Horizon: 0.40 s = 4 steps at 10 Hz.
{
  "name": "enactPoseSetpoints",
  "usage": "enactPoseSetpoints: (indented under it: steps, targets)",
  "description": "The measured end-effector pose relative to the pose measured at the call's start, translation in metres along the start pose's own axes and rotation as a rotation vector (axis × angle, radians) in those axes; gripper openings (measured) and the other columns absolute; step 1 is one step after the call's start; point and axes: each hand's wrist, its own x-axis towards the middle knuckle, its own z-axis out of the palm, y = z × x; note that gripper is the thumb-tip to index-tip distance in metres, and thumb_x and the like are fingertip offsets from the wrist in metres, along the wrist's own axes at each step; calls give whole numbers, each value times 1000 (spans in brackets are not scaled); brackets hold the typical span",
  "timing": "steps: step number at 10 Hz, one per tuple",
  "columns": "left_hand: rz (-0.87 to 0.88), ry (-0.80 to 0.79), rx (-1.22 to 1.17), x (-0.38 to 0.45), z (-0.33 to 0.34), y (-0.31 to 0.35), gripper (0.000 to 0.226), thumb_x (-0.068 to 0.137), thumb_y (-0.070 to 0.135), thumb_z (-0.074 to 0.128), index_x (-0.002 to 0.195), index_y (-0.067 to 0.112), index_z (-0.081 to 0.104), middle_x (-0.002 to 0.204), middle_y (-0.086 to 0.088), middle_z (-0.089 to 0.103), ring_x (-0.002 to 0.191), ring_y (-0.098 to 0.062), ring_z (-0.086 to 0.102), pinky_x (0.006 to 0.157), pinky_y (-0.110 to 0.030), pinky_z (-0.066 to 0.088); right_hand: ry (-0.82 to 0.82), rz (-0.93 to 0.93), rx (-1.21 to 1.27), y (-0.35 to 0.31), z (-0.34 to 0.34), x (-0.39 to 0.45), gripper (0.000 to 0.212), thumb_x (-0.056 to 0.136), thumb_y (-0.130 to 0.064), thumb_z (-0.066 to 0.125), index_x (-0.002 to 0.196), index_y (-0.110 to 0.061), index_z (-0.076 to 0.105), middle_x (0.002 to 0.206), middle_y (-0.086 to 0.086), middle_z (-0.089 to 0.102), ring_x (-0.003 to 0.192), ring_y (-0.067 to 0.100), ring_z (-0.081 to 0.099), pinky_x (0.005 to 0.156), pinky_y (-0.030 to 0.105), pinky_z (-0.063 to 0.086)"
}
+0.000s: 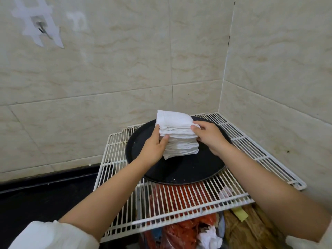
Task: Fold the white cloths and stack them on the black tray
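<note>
1. Where the head view looks down into the tiled corner, my left hand (pixel 156 146) grips the left side of the stack of folded white cloths (pixel 177 135), thumb curled onto its front face.
2. My right hand (pixel 209 134) grips the right side of the same stack, thumb pressed on the upper layers, fingers wrapped behind.
3. The stack stands on the round black tray (pixel 179 169), toward its far half; the upper cloths lean slightly left of the lower ones.
4. The tray rests on a white wire rack (pixel 188 203) set into the corner against the beige wall tiles (pixel 125 69).
5. Below the rack, red plastic bags (pixel 179 230) and crumpled white paper (pixel 210 239) show through the wires.
6. A black bench (pixel 45 194) lies left of the rack.
7. White sleeves (pixel 53 236) cover my upper arms.
</note>
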Motion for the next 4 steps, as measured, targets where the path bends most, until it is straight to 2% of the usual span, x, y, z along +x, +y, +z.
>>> enactPoseSetpoints:
  steps: [1, 2, 3, 4]
  targets:
    - [-13, -10, 60, 0, 3, 2, 49, 100, 24, 35, 146, 15, 23, 134, -8, 52, 121, -23, 50, 96, -29, 39, 30, -11, -80, 3, 1, -7, 38, 93, -19, 48, 129, -6, 50, 130, 10, 55, 120, 25, 51, 104, 36, 40]
    - [-37, -55, 179, 3, 3, 3, 44, 101, 22, 31, 144, 14, 23, 133, -13, 53, 120, -28, 50, 91, -28, 39, 8, -66, -341, -3, 1, -12, 40, 97, -21, 39, 134, -6, 43, 138, 11, 49, 126, 26, 45, 101, 31, 35]
    - [5, -39, 241, 0, 2, 0, 41, 101, 19, 32, 141, 13, 30, 137, -10, 50, 123, -25, 49, 85, -20, 34, 22, -148, -491, -10, 0, -12, 42, 97, -22, 39, 135, -4, 39, 140, 14, 46, 127, 28, 43, 100, 29, 34]
    - [-5, -5, 347, -4, -7, -5, 46, 101, 23, 31, 144, 6, 25, 149, -8, 34, 138, -24, 31, 102, -20, 28, 49, -224, -549, -20, -4, -13, 40, 95, -21, 43, 129, 0, 45, 132, 19, 50, 120, 31, 46, 95, 31, 36]
